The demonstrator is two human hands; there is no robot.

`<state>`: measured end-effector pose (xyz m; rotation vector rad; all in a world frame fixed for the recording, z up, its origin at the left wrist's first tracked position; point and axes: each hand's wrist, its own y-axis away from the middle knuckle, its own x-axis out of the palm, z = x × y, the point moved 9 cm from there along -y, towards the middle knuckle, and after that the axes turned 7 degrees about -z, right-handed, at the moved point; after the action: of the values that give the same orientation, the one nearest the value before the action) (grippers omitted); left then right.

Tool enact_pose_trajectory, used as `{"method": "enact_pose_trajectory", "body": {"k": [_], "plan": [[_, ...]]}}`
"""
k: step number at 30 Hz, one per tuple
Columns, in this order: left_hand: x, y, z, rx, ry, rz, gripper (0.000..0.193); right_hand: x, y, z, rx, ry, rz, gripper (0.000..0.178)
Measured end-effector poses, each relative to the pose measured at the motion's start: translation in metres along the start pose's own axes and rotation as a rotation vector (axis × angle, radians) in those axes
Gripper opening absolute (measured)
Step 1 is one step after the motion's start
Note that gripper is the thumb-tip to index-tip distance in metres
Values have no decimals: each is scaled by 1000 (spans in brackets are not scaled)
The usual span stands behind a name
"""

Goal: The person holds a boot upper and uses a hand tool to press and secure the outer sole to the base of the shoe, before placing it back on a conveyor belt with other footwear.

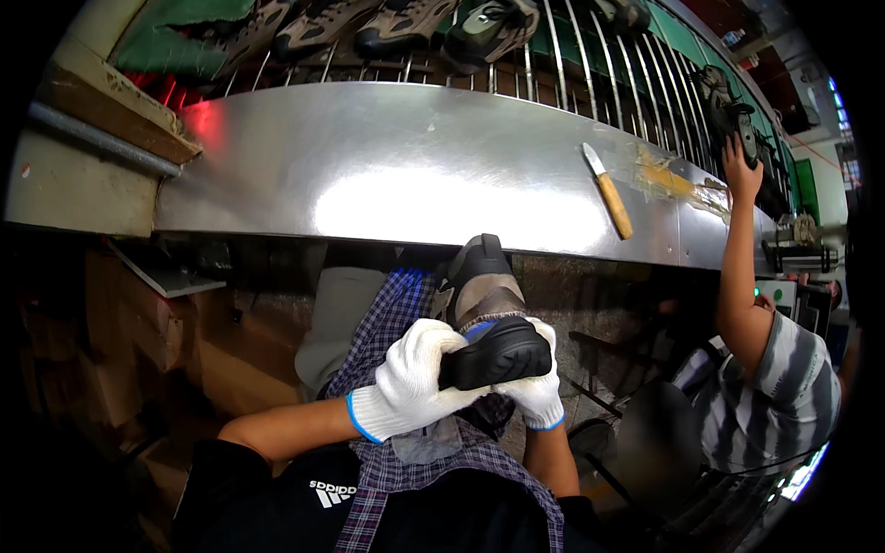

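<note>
In front of my body, below the bench edge, a brown and grey shoe (490, 293) with black parts is held between my hands. Its black ridged rubber sole (505, 354) is turned toward me, and a strip of blue shows where sole and upper meet. My left hand (412, 367), in a white knit glove with a blue cuff edge, closes round the sole's left side. Around the right side wraps my right hand (542, 382), gloved the same way. Some fingers of both hands are hidden by the shoe.
A shiny metal bench (396, 138) runs across ahead, with a wooden-handled knife (609, 194) on its right part. Beyond it, several shoes (398, 29) rest on a metal-rod conveyor (599, 69). At right, a co-worker's hand (741, 171) touches another shoe. Cardboard boxes (226, 355) stand left.
</note>
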<state>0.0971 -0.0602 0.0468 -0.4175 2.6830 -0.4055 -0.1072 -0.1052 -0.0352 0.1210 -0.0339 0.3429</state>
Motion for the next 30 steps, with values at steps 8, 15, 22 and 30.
{"method": "enact_pose_trajectory", "body": {"k": [8,15,22,30], "plan": [[3,2,25,5,137,-45,69,7,-6,4,62,-49,-191,92],[-1,-3,35,-16,229,-49,67,1,-1,-12,231,22,-287,85],[-3,-5,43,-81,250,-34,68,-5,8,-19,248,95,-332,87],[-9,-3,59,-204,268,0,85,12,-1,-8,172,-154,-182,99]]}}
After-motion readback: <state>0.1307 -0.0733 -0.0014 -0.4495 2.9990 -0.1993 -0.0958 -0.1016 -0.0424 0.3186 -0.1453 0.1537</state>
